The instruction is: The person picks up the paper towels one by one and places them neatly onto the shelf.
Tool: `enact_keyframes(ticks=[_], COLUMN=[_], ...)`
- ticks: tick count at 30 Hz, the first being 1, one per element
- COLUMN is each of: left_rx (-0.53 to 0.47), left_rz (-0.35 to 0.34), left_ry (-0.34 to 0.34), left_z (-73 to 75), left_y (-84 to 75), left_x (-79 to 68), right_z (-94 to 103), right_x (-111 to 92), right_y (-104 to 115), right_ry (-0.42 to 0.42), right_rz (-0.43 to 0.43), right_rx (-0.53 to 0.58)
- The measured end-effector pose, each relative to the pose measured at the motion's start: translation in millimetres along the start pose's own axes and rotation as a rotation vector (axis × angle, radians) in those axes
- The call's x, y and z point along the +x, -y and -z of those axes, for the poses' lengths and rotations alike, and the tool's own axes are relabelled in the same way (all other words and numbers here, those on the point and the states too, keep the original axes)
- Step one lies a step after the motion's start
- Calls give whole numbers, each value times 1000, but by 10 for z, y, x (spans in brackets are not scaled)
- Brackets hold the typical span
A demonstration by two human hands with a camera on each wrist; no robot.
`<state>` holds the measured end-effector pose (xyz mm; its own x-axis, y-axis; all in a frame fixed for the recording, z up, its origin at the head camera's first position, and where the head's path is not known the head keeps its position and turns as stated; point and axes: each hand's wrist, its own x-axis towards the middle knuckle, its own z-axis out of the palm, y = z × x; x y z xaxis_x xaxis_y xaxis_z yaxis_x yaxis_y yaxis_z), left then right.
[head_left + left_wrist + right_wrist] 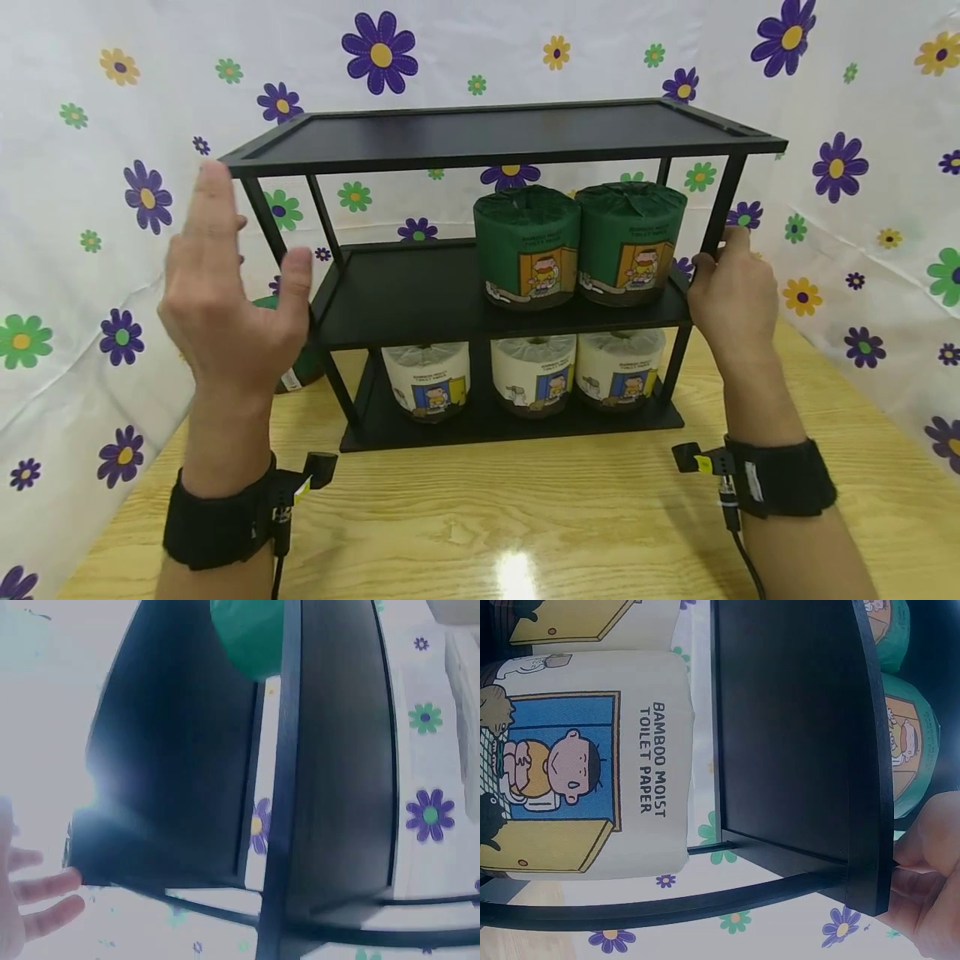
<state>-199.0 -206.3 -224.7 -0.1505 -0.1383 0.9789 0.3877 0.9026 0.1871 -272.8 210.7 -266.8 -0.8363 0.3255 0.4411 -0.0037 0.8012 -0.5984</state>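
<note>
A black shelf rack (405,292) with three levels stands on the table. Two green-wrapped toilet rolls (527,250) sit side by side on its middle shelf, toward the right. Three white-wrapped toilet rolls (534,375) stand on the bottom level. My left hand (232,292) is raised at the rack's left side, fingers straight and thumb apart, holding nothing; whether it touches the rack I cannot tell. Partly hidden behind it is another green roll (303,367) on the table. My right hand (735,300) grips the right front post beside the middle shelf.
The wooden table (450,517) extends in front of the rack. A white cloth (465,50) with printed flowers hangs behind and at both sides. The rack's top panel (487,132) spans above the green rolls. Cables run from both wrist bands.
</note>
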Motion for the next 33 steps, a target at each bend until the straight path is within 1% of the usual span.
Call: enact_keyframes(ticks=[1, 2, 3, 5, 7, 9, 13, 14, 16, 19, 20, 23, 25, 27, 30, 33], left_rx=[10, 21, 34, 75, 115, 144, 156, 160, 185, 247, 268, 296, 304, 317, 341, 369], left_rz=[49, 101, 159, 262, 355, 426, 496, 515, 558, 635, 644, 629, 571, 509, 457, 461], left_ry=[-42, -63, -68, -34, 41, 129, 261, 304, 405, 620, 698, 898, 1003, 1076, 1154, 1182], left_z=[-2, -3, -5, -21, -46, -84, -219, -260, -336, -428, -455, -532, -570, -599, -627, -654], left_y=[37, 83, 135, 255, 391, 535, 837, 912, 1051, 1225, 1276, 1401, 1475, 1533, 1610, 1644], left_x=[9, 15, 23, 31, 28, 4, -116, -155, -236, -345, -379, -468, -522, -574, -668, -773], right_z=[0, 2, 5, 8, 12, 13, 11, 9, 4, -2, -4, -4, -5, -4, -1, 1], right_x=[0, -3, -5, -7, -9, -8, -5, -4, -6, -13, -14, -17, -17, -18, -16, -10], right_y=[-1, -1, 0, -6, -10, -14, -12, -13, -13, -11, -10, -8, -7, -8, -8, -7], right_ry=[1, 1, -2, -8, -13, -13, -12, -12, -12, -4, -1, 1, -3, -9, -13, -9], right_rz=[1, 1, 3, 8, 9, 10, 15, 15, 15, 7, 5, 5, 11, 16, 16, 12], right_rx=[-2, -1, -1, 1, 4, 7, 12, 12, 13, 13, 13, 14, 15, 16, 16, 15])
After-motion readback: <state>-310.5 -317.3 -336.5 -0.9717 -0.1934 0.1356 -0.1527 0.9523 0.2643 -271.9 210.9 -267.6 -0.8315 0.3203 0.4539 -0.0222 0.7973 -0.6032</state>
